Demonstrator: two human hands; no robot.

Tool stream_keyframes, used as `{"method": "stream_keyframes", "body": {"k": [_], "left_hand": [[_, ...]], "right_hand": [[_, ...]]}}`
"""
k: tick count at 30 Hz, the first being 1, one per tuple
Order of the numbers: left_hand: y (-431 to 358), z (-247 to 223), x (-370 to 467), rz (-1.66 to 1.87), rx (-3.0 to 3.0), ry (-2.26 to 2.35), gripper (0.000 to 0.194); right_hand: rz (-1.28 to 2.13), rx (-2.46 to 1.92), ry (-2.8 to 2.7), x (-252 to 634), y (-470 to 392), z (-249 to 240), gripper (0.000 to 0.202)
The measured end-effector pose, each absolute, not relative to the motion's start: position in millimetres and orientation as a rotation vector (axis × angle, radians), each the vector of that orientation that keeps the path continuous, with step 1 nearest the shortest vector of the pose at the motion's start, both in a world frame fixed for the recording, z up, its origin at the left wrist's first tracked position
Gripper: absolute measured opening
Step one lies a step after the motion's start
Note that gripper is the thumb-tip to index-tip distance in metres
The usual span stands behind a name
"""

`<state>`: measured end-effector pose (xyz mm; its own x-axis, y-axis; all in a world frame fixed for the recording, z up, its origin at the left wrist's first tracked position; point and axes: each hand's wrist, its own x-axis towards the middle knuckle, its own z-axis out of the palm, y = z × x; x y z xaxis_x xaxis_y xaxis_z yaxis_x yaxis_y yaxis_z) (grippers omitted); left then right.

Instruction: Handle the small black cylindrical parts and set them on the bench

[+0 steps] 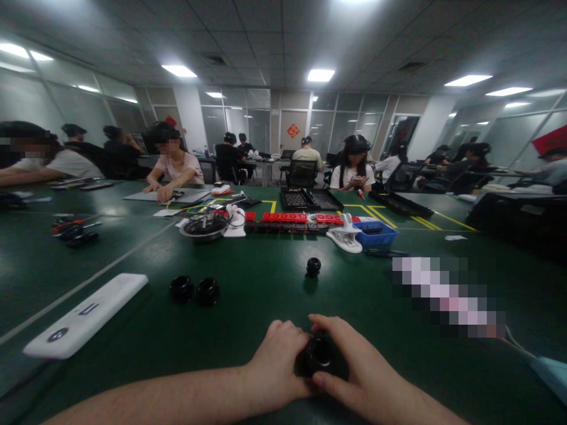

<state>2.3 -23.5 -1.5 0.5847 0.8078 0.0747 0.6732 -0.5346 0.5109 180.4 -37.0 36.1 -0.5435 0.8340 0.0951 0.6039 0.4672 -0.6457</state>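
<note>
black and glossy, a round hollow piece [319, 352] sits low at the centre, between the person's two hands above the green table [248, 330]. its lower edge is lost in shadow, so whether it touches the tabletop cannot be told. the right hand [359, 361] grips it, thumb in front and fingers curled round the far side. the left hand [278, 358] lies against its left side, but its fingertips are hidden, so how firmly it holds cannot be told. both forearms are cut off by the bottom edge.

a long object [447, 298] at the right is blurred into squares, its markings unreadable. a light blue item [553, 375] and a black case [522, 224] run out at the right edge.

a blue bin [376, 236] holds dark contents too dim to name. a metal bowl [197, 237], left of centre, holds dark, tangled-looking parts. two shallow black trays [305, 200] stand side by side farther back, the left one with small pieces in it, hard to make out. two black rings [195, 290] and a smaller black piece [313, 267] lie nearer, apart from the hands.
</note>
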Motion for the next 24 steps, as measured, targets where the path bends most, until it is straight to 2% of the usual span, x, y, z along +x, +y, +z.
{"method": "stream_keyframes", "body": {"k": [8, 14, 24], "left_hand": [[-24.5, 0.8, 2.8, 0.459, 2.352, 1.187, 0.039], [-23.8, 2.9, 2.8, 0.491, 2.315, 1.188, 0.042], [-21.9, -4.8, 2.6, 0.503, 2.384, 1.170, 0.036]], "right_hand": [[0.762, -1.122, -2.316, 184.0, -37.6, 35.5, 0.049], [0.771, -0.972, -2.371, 182.9, -40.6, 41.0, 0.055], [0.757, -1.241, -2.256, 180.8, -34.6, 30.0, 0.053]]}}
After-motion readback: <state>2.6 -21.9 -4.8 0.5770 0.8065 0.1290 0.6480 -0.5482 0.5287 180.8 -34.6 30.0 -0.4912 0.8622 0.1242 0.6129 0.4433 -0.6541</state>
